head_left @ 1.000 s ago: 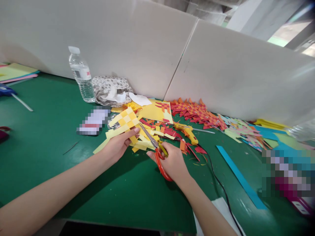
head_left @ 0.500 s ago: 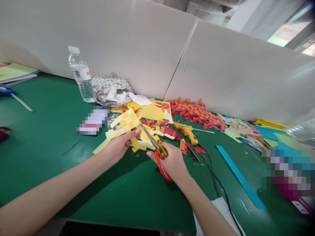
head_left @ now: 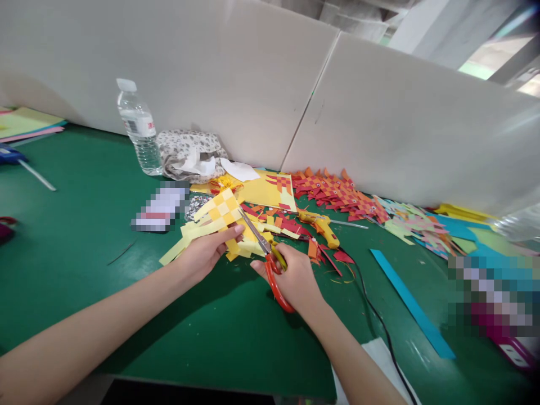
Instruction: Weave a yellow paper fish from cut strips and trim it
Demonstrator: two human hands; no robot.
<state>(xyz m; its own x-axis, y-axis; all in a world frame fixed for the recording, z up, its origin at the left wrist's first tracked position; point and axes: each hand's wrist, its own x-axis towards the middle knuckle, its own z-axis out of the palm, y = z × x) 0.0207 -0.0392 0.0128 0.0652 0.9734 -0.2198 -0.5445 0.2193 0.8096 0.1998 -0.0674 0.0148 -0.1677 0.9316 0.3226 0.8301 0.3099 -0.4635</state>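
In my left hand [head_left: 211,247] is a woven paper piece [head_left: 223,209], checkered in pale and deeper yellow, with loose strips at its left side. Thumb and fingers pinch its lower edge. My right hand [head_left: 295,275] is closed around the red handles of the scissors [head_left: 264,243]; one handle part looks yellow-green. The blade tips point up and left and meet the right edge of the woven piece. Beneath both hands lie yellow paper scraps [head_left: 248,247] on the green table. Whether the blades are cutting is too small to tell.
A yellow glue gun [head_left: 323,226] with a black cord [head_left: 371,304] lies right of the scraps. Behind are red-orange woven paper fish [head_left: 337,194], a water bottle [head_left: 141,138] and a patterned cloth bag [head_left: 189,147]. A blurred phone [head_left: 160,208] lies left, a blue strip [head_left: 413,304] right.
The woven yellow piece has turned slightly in my left hand, its loose strips shifting a little to the right. The scissors and my right hand stay nearly in place.
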